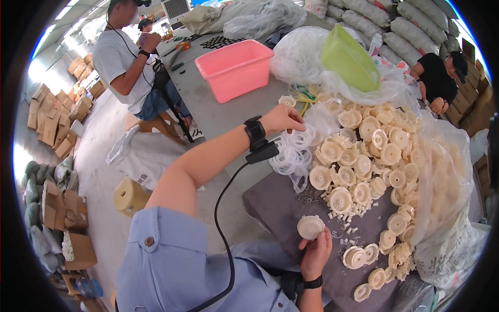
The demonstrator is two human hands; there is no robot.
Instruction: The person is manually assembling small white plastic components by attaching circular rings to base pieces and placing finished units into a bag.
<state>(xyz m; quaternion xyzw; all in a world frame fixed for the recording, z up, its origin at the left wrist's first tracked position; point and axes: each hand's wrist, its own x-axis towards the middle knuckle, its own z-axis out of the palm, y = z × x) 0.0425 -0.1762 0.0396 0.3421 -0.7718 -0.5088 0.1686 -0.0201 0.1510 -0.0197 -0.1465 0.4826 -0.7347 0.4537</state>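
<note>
Pinching a round cream part (311,224) by its lower edge, the fingers of the right hand (316,254) are closed in on it, holding it above a dark grey sheet (278,205). Farther up, the fingers of the left hand (280,118) are bent close together just beside a heap of translucent rings (291,159); whether they grasp one cannot be made out. To the right spreads a pile of cream parts (362,166), with small cream pieces (354,210) scattered at its near edge and a clear plastic bag (444,171) beyond. Past the left hand, a pink bin (236,86) stands on the grey bench (221,117), and a green basket (351,60) leans on plastic wrapping (296,54). Farther out are a person in white (114,57), a person in black (439,80) and stacked sacks (413,52).
</note>
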